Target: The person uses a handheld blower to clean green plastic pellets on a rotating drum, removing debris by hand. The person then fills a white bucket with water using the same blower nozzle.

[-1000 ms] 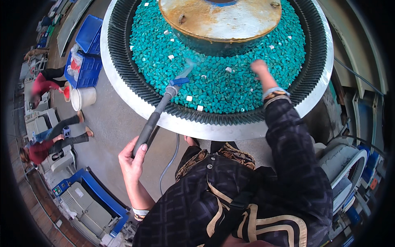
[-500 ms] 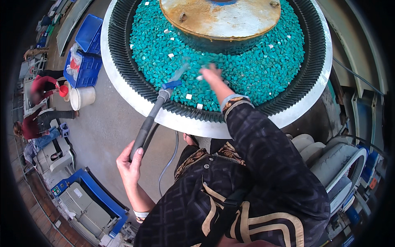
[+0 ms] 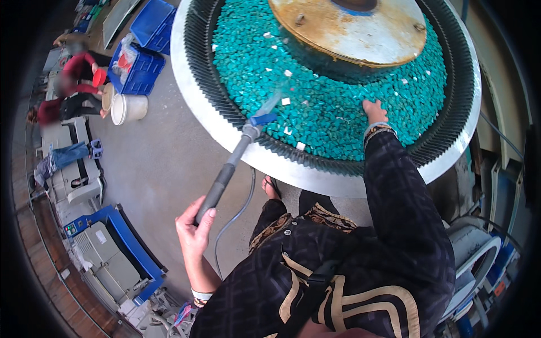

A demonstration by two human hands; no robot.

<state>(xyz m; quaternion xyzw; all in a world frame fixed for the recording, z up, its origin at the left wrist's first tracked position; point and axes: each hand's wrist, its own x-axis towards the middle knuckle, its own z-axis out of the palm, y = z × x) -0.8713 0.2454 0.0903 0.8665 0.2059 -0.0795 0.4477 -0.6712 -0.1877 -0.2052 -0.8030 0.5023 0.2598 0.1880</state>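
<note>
My left hand (image 3: pixel 193 228) is closed round the dark grip of a water spray gun (image 3: pixel 228 172), a long grey wand with a blue nozzle end. Water sprays from its tip onto a bed of small turquoise stones (image 3: pixel 332 127) in a round machine bowl with a black ribbed wall (image 3: pixel 197 79). My right hand (image 3: pixel 374 111) touches the stones at the right of the bowl's near side, fingers apart and partly bent. Several white cubes (image 3: pixel 301 146) lie scattered among the stones. A rusty round metal cover (image 3: pixel 349 36) stands in the bowl's middle.
A wide pale rim (image 3: pixel 222 143) rings the bowl. At the left stand blue crates (image 3: pixel 141 76), a white bucket (image 3: pixel 129 109) and a grey machine with a blue frame (image 3: pixel 107 253). People (image 3: pixel 79 70) work at the far left. A hose (image 3: pixel 236 217) hangs beside my legs.
My right hand has moved right across the stones. The view has shifted, so the bowl sits further right and lower. My left hand still holds the spray gun, with water running.
</note>
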